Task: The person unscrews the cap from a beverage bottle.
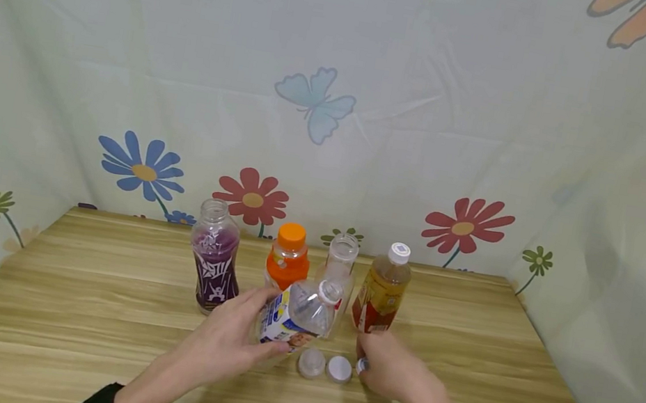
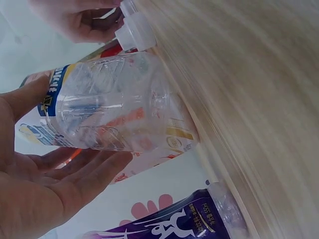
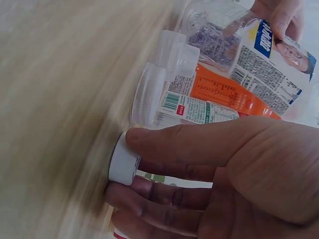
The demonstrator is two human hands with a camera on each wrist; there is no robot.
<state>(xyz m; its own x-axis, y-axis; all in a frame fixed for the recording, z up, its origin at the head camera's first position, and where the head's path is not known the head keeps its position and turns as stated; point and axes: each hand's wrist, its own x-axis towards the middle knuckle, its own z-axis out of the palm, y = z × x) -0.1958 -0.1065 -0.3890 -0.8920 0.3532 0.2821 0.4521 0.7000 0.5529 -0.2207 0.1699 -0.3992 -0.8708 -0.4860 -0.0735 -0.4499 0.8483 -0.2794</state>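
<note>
My left hand (image 1: 235, 332) grips a clear plastic bottle (image 1: 311, 314) with a blue, yellow and white label, thumb on one side and fingers on the other. The bottle leans to the right, and in the left wrist view its clear lower part (image 2: 117, 102) shows no coloured drink. My right hand (image 1: 392, 367) is low at the table, pinching a small white bottle cap (image 3: 124, 160) between thumb and fingers. Left of it on the wood lie a white cap (image 1: 339, 370) and a translucent cap (image 1: 311, 363). The fingers cover most of the pinched cap in the head view.
Behind the hands stand an uncapped purple-drink bottle (image 1: 215, 258), an orange bottle (image 1: 288, 263) with an orange cap, an uncapped clear bottle (image 1: 343, 253) and an amber-drink bottle (image 1: 381, 292) with a white cap. The wooden table (image 1: 91, 306) ends at a flowered curtain (image 1: 385, 49).
</note>
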